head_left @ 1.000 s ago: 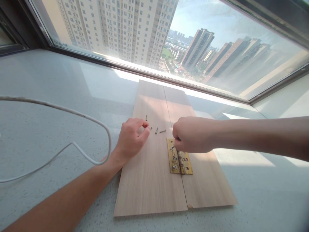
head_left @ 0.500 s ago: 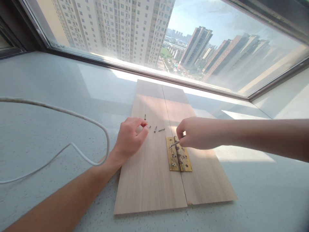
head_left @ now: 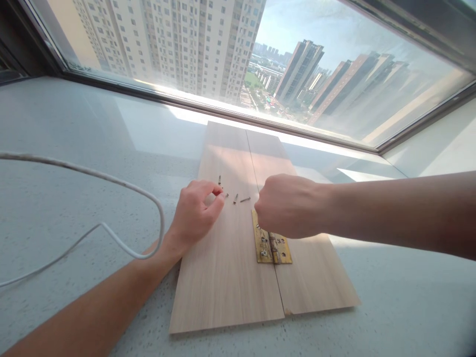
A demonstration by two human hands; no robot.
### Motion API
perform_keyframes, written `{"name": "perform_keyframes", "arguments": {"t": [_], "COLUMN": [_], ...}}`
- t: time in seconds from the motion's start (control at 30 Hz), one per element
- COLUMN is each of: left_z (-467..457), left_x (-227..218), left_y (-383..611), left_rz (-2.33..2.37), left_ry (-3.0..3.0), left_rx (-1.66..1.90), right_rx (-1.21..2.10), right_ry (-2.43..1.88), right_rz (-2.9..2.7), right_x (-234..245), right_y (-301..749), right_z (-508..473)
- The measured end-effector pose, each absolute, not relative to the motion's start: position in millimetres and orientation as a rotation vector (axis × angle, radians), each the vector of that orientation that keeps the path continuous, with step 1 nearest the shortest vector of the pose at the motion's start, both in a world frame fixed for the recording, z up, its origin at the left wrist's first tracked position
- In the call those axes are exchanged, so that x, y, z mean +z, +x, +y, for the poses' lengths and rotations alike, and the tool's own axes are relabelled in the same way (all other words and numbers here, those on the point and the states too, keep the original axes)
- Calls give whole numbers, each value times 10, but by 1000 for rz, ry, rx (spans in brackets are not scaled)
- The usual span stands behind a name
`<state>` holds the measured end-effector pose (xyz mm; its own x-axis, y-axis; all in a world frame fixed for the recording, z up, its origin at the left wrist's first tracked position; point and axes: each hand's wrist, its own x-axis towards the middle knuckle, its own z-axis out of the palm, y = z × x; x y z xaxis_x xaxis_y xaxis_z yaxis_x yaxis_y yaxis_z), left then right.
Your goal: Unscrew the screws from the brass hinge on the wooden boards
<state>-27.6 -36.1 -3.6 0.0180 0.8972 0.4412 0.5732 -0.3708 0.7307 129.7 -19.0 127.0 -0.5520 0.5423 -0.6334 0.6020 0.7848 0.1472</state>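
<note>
- Since half a second ago, the right hand (head_left: 284, 206) has shifted left over the upper part of the brass-coloured hinge (head_left: 272, 250), hiding more of it; the left hand (head_left: 197, 210) keeps its pose.
- The right grip is curled closed on a slim metal piece (head_left: 258, 226), mostly hidden, its tip showing at the hinge's left leaf.
- The left grip has thumb and forefinger nearly together beside the loose screws (head_left: 235, 199); whether anything is pinched there is unclear.
- The hinge lies across the seam between two wooden boards (head_left: 223, 282).
- The boards lie on a speckled windowsill (head_left: 145, 327), below the window.
- A white cable (head_left: 162, 223) loops near the left forearm.
</note>
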Motion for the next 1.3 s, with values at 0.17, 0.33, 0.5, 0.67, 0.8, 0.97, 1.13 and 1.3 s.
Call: {"name": "perform_keyframes", "arguments": {"t": [0.17, 0.33, 0.5, 0.67, 0.8, 0.97, 1.13, 1.3], "left_z": [-363, -363, -364, -367, -363, -363, -367, -369], "left_x": [-36, -40, -40, -34, -33, -24, -6, -16], "left_y": [-282, -283, -279, -274, -273, -276, -274, -276], "left_rz": [1509, 1503, 1499, 1497, 1503, 1502, 1507, 1519], "left_ry": [1965, 1952, 1947, 1944, 1943, 1948, 1955, 1952], "left_rx": [1286, 1286, 1288, 1280, 1277, 1276, 1265, 1264], "right_rx": [104, -321, -476, -227, 59, 161, -214, -599], "right_ry": [738, 1519, 1623, 1426, 748, 177, 1329, 1733], "right_rz": [2265, 1963, 1767, 1926, 2150, 2316, 2240, 1666], "right_x": [1321, 1357, 1345, 1334, 1336, 1340, 1361, 1386], "right_y": [1393, 1375, 1374, 1235, 1256, 1445, 1440, 1359], "right_z": [-254, -212, -50, -139, -178, -106, -179, -97]}}
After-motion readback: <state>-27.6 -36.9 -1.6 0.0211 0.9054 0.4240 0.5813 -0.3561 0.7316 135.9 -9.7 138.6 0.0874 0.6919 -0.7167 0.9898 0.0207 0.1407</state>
